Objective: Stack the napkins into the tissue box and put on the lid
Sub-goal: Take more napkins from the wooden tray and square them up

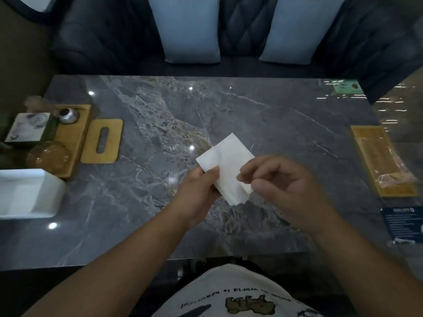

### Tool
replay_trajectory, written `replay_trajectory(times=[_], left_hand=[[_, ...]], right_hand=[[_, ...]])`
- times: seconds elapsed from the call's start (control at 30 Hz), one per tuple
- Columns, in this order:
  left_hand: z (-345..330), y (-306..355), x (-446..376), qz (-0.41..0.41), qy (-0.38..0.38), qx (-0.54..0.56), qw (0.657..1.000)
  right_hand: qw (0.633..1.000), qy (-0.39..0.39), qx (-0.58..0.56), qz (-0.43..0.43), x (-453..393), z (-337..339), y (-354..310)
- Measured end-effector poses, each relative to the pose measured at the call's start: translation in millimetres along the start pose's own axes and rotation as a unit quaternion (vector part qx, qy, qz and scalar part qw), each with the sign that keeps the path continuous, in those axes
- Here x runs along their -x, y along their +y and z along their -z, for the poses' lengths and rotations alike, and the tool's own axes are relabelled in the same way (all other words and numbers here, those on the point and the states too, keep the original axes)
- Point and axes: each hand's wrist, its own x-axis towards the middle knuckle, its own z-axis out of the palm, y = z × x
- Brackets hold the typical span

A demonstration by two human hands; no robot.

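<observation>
A white folded napkin [229, 163] is held above the middle of the marble table [251, 106]. My left hand [199, 191] grips its left edge, thumb on top. My right hand [279, 179] pinches its lower right corner with thumb and forefinger. The white tissue box [45, 197] stands open at the table's left edge, with something white inside. Its wooden lid [101, 141], with an oval slot, lies flat on the table beyond the box, apart from it.
A wooden tray [77, 133] at far left carries a small metal pot [68, 115], a square card holder [27, 126] and a wrapped round item [48, 156]. A wooden holder [384, 161] in plastic and a dark card [402, 225] lie at right. A sofa with cushions stands behind.
</observation>
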Motion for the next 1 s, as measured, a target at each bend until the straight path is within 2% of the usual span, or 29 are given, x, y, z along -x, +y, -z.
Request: replay_trajectory(times=[0.1, 0.2, 0.3, 0.4, 0.43, 0.47, 0.53, 0.63, 0.7, 0.8, 0.9, 1.0], left_hand=[[-4, 5, -2, -0.003, -0.009, 0.011, 1.000], [-11, 9, -4, -0.006, -0.015, 0.012, 1.000], [-15, 10, -8, -0.011, -0.024, 0.022, 0.999], [-14, 7, -12, -0.016, -0.029, 0.014, 0.999], [-14, 6, -14, -0.014, -0.023, 0.005, 1.000], [-13, 5, -16, -0.009, -0.012, 0.003, 1.000], [-12, 2, -20, 0.003, 0.010, 0.013, 1.000], [-8, 1, -24, 0.023, 0.041, -0.001, 0.999], [-5, 1, -26, 0.033, 0.047, -0.017, 0.998], [-1, 1, -27, 0.039, 0.049, -0.028, 0.998], [3, 2, -27, 0.046, 0.031, -0.033, 0.998], [7, 4, -29, 0.064, 0.001, -0.052, 0.997]], right_hand=[[0.994, 0.092, -0.032, -0.038, -4, 6, -1], [0.981, 0.133, 0.090, -0.109, -8, 11, 0], [0.954, 0.081, 0.248, -0.149, -9, 10, 0], [0.888, -0.027, 0.455, -0.050, -7, -1, 3], [0.865, -0.041, 0.500, -0.015, -7, -2, 9], [0.856, -0.031, 0.515, -0.006, -8, -1, 15], [0.884, 0.044, 0.463, -0.054, -13, 7, 24], [0.919, 0.142, 0.322, -0.177, -30, 30, 46], [0.924, 0.189, 0.228, -0.241, -38, 43, 62], [0.916, 0.231, 0.162, -0.285, -37, 53, 78], [0.930, 0.198, 0.070, -0.301, -33, 55, 87], [0.930, 0.055, -0.069, -0.357, -33, 55, 90]])
